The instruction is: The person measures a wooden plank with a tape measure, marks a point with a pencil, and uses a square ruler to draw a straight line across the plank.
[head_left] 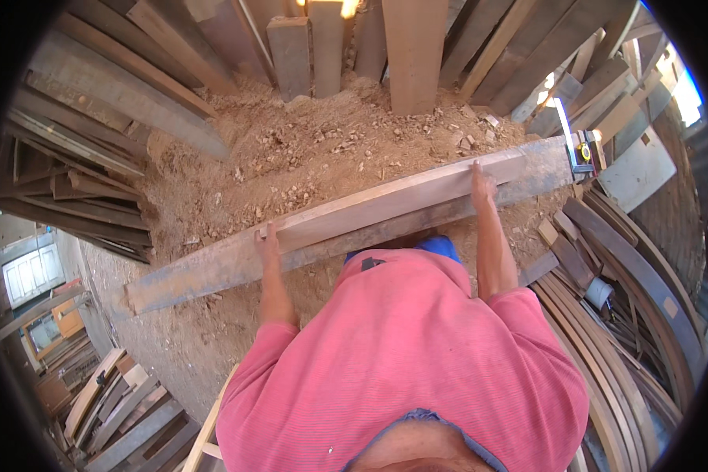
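Note:
A pale wooden board [393, 195] lies along a long, worn workbench plank [189, 274] in front of me. Around the board's left end is my left hand [267, 240], closed on it with fingertips showing at the upper edge. Farther right, my right hand [484, 186] grips the same board, its fingers reaching up to the far edge. The undersides of both hands are hidden. At the plank's right end sit a metal square [566, 138] and a yellow-and-black tape measure [584, 151], apart from my hands.
Wood shavings [330, 141] cover the floor beyond the bench. Upright boards [413, 55] lean along the far side. Stacked planks [86, 181] stand at left, and long curved strips [590, 370] lie at right beside a small pale container [599, 293]. More timber [134, 425] lies lower left.

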A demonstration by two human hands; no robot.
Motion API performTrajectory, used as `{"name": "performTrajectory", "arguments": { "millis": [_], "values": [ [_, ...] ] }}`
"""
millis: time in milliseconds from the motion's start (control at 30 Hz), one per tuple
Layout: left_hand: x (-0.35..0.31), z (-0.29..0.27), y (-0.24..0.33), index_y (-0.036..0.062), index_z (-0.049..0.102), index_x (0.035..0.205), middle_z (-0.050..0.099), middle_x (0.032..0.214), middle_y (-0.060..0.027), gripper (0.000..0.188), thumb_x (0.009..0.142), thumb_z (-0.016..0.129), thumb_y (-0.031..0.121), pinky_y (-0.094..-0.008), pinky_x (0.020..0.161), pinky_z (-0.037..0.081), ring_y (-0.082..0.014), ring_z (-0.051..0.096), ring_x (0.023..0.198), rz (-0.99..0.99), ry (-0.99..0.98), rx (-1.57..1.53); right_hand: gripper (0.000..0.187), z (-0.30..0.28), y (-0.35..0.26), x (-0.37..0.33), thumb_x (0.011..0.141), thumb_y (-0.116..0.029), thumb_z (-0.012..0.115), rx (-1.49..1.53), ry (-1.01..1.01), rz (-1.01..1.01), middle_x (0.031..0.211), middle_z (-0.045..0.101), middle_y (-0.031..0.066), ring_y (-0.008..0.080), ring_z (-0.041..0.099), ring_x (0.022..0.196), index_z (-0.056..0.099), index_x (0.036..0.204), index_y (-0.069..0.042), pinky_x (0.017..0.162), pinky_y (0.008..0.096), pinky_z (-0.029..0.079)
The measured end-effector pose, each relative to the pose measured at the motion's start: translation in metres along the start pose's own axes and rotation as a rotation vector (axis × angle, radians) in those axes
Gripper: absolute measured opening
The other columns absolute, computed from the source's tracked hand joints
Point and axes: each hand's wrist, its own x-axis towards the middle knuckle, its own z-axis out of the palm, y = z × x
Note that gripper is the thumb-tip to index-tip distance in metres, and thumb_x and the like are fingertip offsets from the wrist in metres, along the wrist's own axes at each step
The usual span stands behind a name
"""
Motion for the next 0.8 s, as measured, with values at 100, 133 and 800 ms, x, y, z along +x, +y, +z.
{"name": "performTrajectory", "arguments": {
  "millis": [100, 133, 800],
  "values": [
    [0.016, -0.011, -0.031, -0.0078, 0.050, 0.141, 0.063, 0.130, -0.0273, 0.080, 0.091, 0.070, 0.051, -0.0443, 0.105, 0.043, -0.0375, 0.059, 0.122, 0.100, 0.182, 0.121, 0.083, 0.011, 0.008, 0.007, 0.091, -0.062, 0.062, 0.002, -0.041, -0.112, 0.126, 0.061, 0.0379, 0.0506, 0.059, 0.121, 0.062, 0.122, 0.015, 0.100, 0.0489, 0.049],
    [0.009, -0.002, -0.024, -0.0075, 0.049, 0.143, 0.063, 0.129, -0.0277, 0.082, 0.091, 0.070, 0.052, -0.0442, 0.105, 0.043, -0.0377, 0.060, 0.121, 0.089, 0.137, 0.172, 0.079, 0.009, 0.019, 0.014, 0.092, -0.059, 0.063, 0.002, -0.052, -0.140, 0.128, 0.060, 0.0373, 0.0510, 0.059, 0.119, 0.062, 0.122, 0.014, 0.099, 0.0486, 0.050],
    [-0.199, 0.051, 0.156, 0.0072, 0.045, 0.092, 0.046, 0.087, -0.0007, 0.052, 0.080, 0.085, 0.039, -0.0298, 0.071, 0.044, -0.0122, 0.046, 0.081, 0.413, -0.529, -0.110, 0.075, -0.003, 0.013, -0.086, 0.102, -0.065, 0.040, 1.578, -0.505, 0.125, 0.147, 0.051, 0.0126, 0.0331, 0.050, 0.133, 0.039, 0.152, -0.009, 0.113, 0.0520, 0.039]
  ]
}}
